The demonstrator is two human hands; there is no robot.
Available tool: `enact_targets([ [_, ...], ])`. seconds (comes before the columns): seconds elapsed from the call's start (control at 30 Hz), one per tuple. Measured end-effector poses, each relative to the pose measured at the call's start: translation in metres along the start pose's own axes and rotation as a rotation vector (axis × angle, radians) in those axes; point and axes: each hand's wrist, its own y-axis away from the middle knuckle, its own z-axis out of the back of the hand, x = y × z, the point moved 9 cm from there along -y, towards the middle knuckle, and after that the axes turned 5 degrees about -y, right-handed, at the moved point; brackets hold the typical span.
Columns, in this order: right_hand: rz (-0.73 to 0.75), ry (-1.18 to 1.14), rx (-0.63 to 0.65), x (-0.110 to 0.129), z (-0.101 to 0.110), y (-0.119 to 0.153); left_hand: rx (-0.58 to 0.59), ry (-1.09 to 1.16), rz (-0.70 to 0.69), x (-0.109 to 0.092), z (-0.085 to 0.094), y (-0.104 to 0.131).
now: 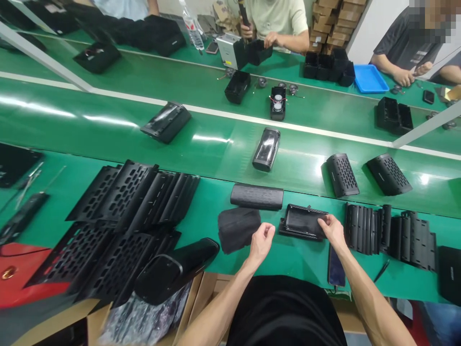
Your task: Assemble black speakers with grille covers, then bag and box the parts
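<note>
My left hand [263, 240] is beside the right edge of a black fabric piece [237, 229], its thumb and forefinger pressed together; whether something small is between them cannot be made out. My right hand [332, 231] has its fingertips on the right end of a black rectangular frame-like part [306, 222], which lies tilted on another black piece on the green table. Just behind the fabric lies a long black textured cover [257, 196]. A dark phone [336, 266] lies below my right hand.
Stacks of black perforated panels [124, 197] lie left, near a glossy black housing [178, 269]. Black curved panels [363, 228] stand right. Beyond, a green conveyor [216, 149] carries black housings. People work across it.
</note>
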Motion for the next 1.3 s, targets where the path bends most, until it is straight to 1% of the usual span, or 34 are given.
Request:
enact_targets([
  [0.1,-0.053,0.045,-0.082,-0.017,0.009,-0.003,0.034,-0.02,0.006,-0.008,-0.008,-0.017],
  [0.23,-0.09,0.037,-0.071,-0.025,0.006,-0.005,0.112,-0.059,0.017,-0.019,-0.024,-0.036],
  [0.37,-0.109,0.012,-0.068,-0.024,0.007,-0.005,0.197,-0.089,0.04,-0.026,-0.04,-0.048],
  [0.5,-0.092,-0.053,-0.086,-0.016,0.012,0.001,0.227,-0.093,0.062,-0.03,-0.047,-0.052],
  [0.63,-0.076,-0.164,-0.087,-0.008,0.016,0.009,0.201,-0.063,0.068,-0.036,-0.042,-0.05],
  [0.8,-0.048,-0.344,-0.032,0.006,0.016,0.019,0.183,0.04,0.051,-0.045,-0.03,-0.041],
  [0.93,-0.047,-0.559,0.042,0.02,0.012,0.03,0.201,0.251,0.04,-0.056,-0.019,-0.032],
  [1.0,-0.046,-0.637,0.054,0.026,0.012,0.035,0.196,0.333,0.025,-0.064,-0.011,-0.027],
  [1.1,-0.028,-0.658,0.051,0.036,0.015,0.042,0.185,0.364,0.019,-0.073,0.001,-0.02],
  [1.17,-0.02,-0.653,0.058,0.042,0.017,0.047,0.184,0.379,0.03,-0.075,0.006,-0.016],
  [1.3,0.005,-0.62,0.078,0.053,0.02,0.054,0.202,0.455,0.049,-0.073,0.009,-0.01],
])
